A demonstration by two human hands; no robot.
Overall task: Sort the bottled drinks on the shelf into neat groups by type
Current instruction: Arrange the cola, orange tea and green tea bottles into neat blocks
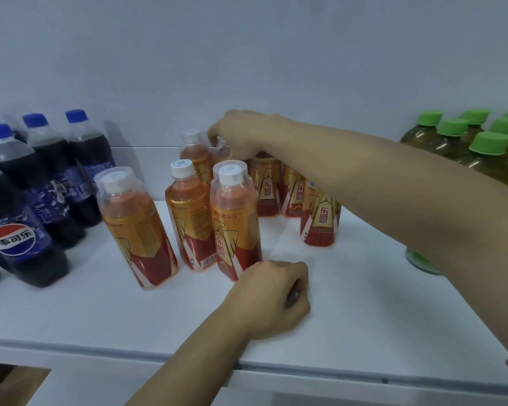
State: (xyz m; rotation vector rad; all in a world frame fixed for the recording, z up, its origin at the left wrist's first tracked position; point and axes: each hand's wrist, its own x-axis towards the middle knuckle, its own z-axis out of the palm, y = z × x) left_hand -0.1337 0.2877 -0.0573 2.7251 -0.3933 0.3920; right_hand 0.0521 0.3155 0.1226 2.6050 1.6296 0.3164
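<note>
Several orange energy-drink bottles with red and gold labels stand in the middle of the white shelf (364, 303). My right hand (241, 136) reaches over them and is closed on the top of one orange bottle (222, 150) in the back row. My left hand (272, 298) rests on the shelf as a loose fist, just in front of the nearest orange bottle (235, 221), holding nothing. Dark cola bottles with blue caps (45, 177) are grouped at the left. Green-capped tea bottles (481, 145) are grouped at the far right, partly hidden behind my right forearm.
The shelf's back wall runs close behind the bottles. Its front edge (247, 364) lies near the bottom of the view. A green bottle base (419, 260) shows under my right forearm. A bare stretch of shelf lies in front of the orange bottles, at right.
</note>
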